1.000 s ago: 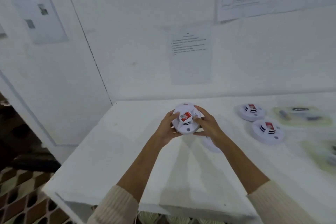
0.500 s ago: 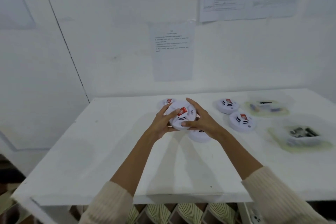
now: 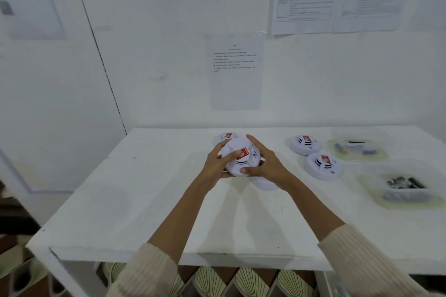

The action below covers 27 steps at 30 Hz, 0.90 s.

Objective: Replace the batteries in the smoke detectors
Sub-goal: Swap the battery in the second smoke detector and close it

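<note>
I hold a round white smoke detector [image 3: 242, 157] with a red label above the white table [image 3: 149, 200], its face turned towards me. My left hand [image 3: 218, 164] grips its left side and my right hand [image 3: 266, 166] grips its right and lower edge. Another white round part [image 3: 265, 183] lies on the table right under my right hand, mostly hidden. A third detector [image 3: 225, 137] lies just behind the held one. Two more detectors [image 3: 304, 144] [image 3: 323, 165] lie to the right.
Two clear plastic trays sit at the table's right: the far one [image 3: 357, 149] holds a few small items, the near one [image 3: 403, 188] holds several dark batteries. Paper sheets [image 3: 235, 72] hang on the white wall behind. The table's front edge is close to me.
The view has swung right and down, bringing the trays into sight. The held detector has turned a little between my hands, with its label now more to the right.
</note>
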{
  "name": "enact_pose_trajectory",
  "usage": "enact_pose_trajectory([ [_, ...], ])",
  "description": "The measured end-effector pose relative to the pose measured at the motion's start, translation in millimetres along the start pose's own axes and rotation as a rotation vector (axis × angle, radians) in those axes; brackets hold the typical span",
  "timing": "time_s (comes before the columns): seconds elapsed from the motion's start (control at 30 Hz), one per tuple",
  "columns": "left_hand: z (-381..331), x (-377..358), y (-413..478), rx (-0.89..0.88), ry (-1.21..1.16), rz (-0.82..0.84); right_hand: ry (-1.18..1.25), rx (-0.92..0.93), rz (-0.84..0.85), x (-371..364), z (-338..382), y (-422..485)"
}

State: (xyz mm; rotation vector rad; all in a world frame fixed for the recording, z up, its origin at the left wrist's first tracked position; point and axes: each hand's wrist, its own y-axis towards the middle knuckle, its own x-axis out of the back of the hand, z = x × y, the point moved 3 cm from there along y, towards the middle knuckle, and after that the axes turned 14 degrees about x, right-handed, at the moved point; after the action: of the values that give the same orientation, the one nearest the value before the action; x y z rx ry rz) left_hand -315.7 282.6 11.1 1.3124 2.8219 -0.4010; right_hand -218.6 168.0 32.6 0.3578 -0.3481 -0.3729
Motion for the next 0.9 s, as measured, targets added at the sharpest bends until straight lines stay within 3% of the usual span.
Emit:
enact_pose_trajectory([
  [0.2,0,4,1,-0.012,0.036,-0.021,0.081,0.023,0.022,-5,8,-2],
  [0.9,-5,16,10,-0.033,0.025,-0.001,-0.032,0.023,-0.044,-9,-13,14],
])
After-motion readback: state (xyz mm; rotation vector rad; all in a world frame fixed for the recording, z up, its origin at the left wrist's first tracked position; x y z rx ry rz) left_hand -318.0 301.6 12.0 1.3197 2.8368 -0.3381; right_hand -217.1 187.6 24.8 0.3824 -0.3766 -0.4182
